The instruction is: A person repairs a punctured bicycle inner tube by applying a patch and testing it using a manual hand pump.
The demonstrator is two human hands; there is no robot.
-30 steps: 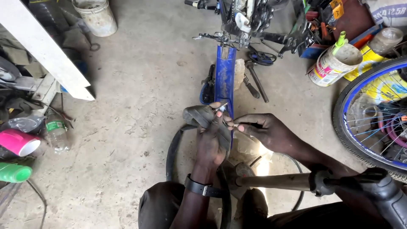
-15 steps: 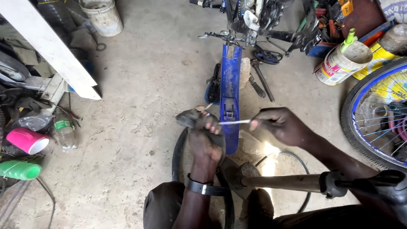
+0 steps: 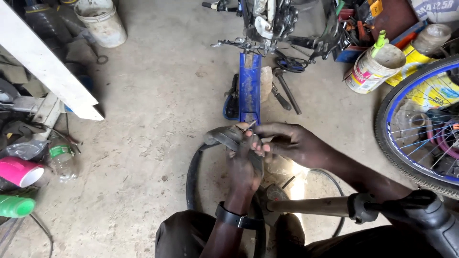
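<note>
Left hand (image 3: 243,165) is gripping a folded black inner tube (image 3: 222,136); right hand (image 3: 291,143) is pinching its valve. A labelled cream tin (image 3: 370,71) is lying upper right.

matt black rubber inner tube (image 3: 217,138), rough dusty concrete floor (image 3: 158,95), glossy blue painted metal frame (image 3: 250,86).

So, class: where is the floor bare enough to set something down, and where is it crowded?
Bare concrete lies between the white bucket, white board and blue bike frame, down to the black inner tube. Crowded: tools and tins top right, bottles at left.
</note>
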